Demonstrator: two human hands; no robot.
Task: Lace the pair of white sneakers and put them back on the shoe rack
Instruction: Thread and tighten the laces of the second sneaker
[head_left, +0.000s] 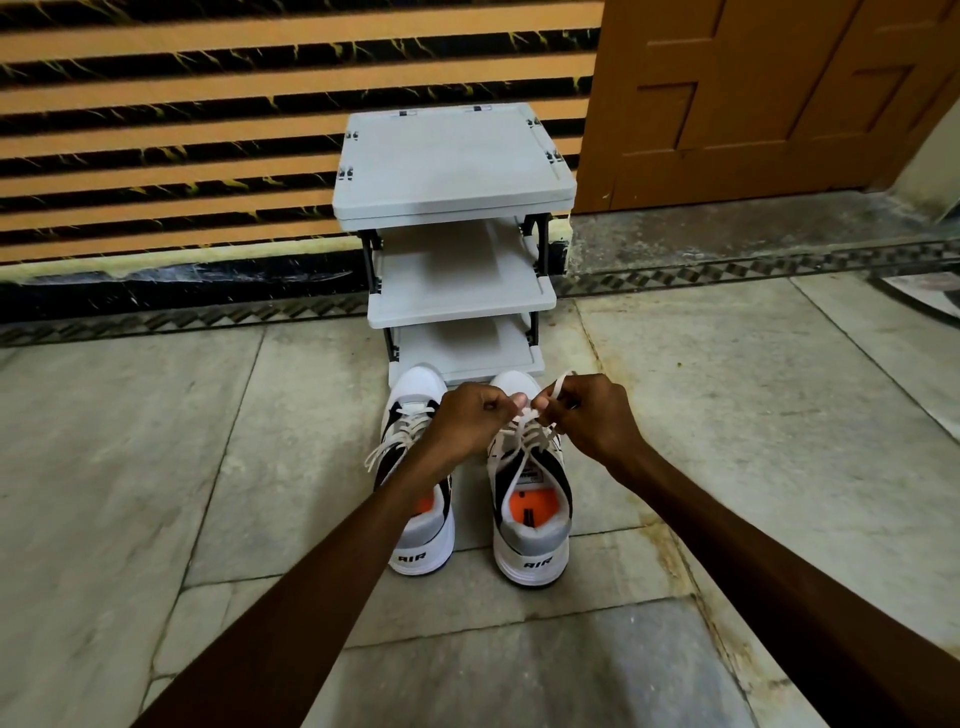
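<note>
Head view: your left hand (470, 422) and right hand (592, 418) each pinch lace (529, 415) over right sneaker (530, 499); left sneaker (415, 467) beside it, laces loose, both on floor (156, 441) before shoe rack (457, 218).

left sneaker (415, 467) partly behind forearm, door (779, 104) cut off by edge

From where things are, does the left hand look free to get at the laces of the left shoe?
Probably yes. The left hand hangs right above the left sneaker, nothing between them, but both it and the right hand pinch the right sneaker's lace, so it must let go first.
</note>
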